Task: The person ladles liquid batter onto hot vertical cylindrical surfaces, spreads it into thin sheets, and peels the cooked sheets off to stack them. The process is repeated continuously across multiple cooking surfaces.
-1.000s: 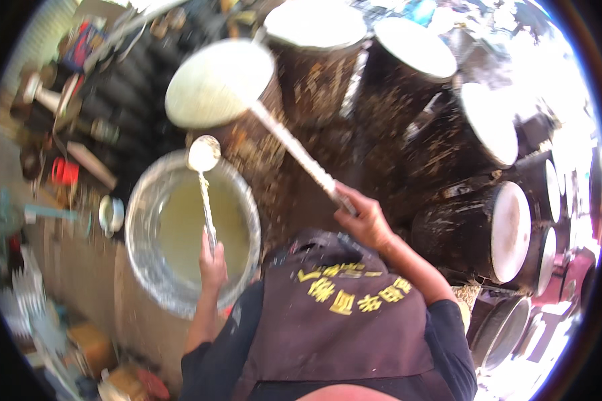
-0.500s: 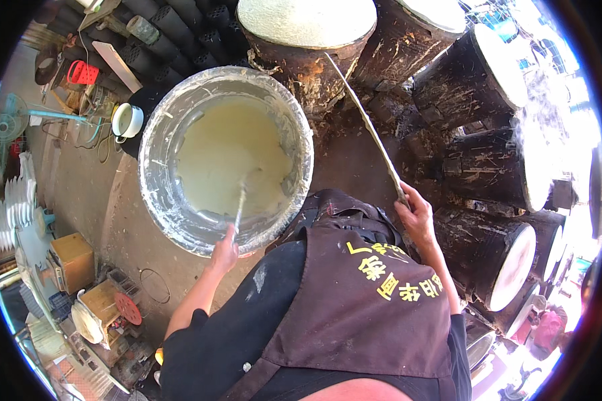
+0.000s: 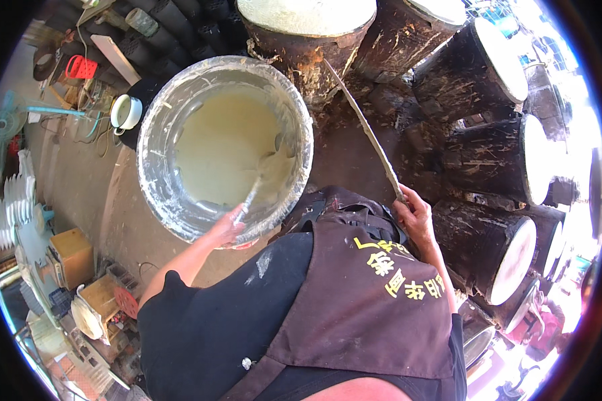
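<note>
A big round vat (image 3: 155, 194), its walls smeared white, holds pale, cream-coloured liquid (image 3: 227, 144). Over its near rim reaches my left hand (image 3: 225, 231), closed round the handle of a ladle (image 3: 253, 192). The ladle's bowl dips into the liquid at the right side of the vat and is partly hidden by it. In front of my apron, my right hand (image 3: 415, 215) grips the lower end of a long, thin, pale-coated stick (image 3: 368, 127). The stick slants up and left, its tip in front of a dark drum (image 3: 311, 57) with a pale round top.
More dark drums (image 3: 478, 160) with pale tops curve round my right side. A white enamel mug (image 3: 127, 112) stands left of the vat. Black perforated cylinders (image 3: 174, 20) are stacked behind it. A fan (image 3: 7, 120) and wooden boxes (image 3: 72, 257) are at the left.
The ladle has swept right and farther off through the liquid, and my left hand has moved farther over the vat's rim. My right hand and the stick stay nearly in place.
</note>
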Tool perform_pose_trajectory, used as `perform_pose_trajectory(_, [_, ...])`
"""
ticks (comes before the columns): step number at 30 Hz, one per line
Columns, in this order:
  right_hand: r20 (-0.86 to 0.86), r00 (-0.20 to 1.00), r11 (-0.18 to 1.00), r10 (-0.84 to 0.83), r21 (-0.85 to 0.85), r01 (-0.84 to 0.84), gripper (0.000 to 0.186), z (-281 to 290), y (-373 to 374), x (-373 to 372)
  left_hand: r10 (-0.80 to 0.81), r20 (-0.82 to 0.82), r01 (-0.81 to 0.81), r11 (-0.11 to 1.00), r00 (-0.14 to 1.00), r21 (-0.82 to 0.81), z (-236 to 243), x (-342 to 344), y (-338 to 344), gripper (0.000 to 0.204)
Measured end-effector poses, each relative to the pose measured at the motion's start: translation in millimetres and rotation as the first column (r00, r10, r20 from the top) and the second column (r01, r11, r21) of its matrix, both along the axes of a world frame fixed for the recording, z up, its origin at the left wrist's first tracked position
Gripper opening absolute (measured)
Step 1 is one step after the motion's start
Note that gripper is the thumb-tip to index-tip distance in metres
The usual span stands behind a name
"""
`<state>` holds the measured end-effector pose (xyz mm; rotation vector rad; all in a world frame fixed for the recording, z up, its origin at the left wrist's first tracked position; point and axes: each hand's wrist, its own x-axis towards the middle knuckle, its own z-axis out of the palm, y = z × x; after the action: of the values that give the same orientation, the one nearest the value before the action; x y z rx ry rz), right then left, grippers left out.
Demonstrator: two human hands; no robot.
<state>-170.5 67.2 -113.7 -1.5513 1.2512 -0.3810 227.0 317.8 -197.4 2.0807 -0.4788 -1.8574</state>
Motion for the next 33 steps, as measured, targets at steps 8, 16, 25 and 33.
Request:
perform_pose_trajectory(8, [0.044,0.99,0.989,0.136,0.061,-0.138,0.046,-8.3,-8.5,-60.1,0.714,-0.697,-0.858,0.398,0.068,0.324,30.3,-132.9,51.5,0.054])
perform_pose_trajectory(16, [0.055,0.952,0.934,0.301,0.184,-0.306,0.051,-17.6,-32.0,-103.2,0.55,-0.644,-0.845,0.299,0.533,-0.443,141.8,-204.3,59.0,0.053])
perform_pose_trajectory(25, [0.378,0.617,0.657,0.69,0.03,-0.754,0.047,39.3,-27.8,-21.3,0.568,-0.7,-0.889,0.138,0.432,-0.437,233.1,-212.0,18.7,0.047])
perform_pose_trajectory(33, [0.304,0.752,0.714,0.585,-0.633,-0.3,0.05,27.2,-30.2,-5.0,0.48,-0.756,-0.894,0.276,0.445,-0.352,189.0,-190.3,-32.4,0.045])
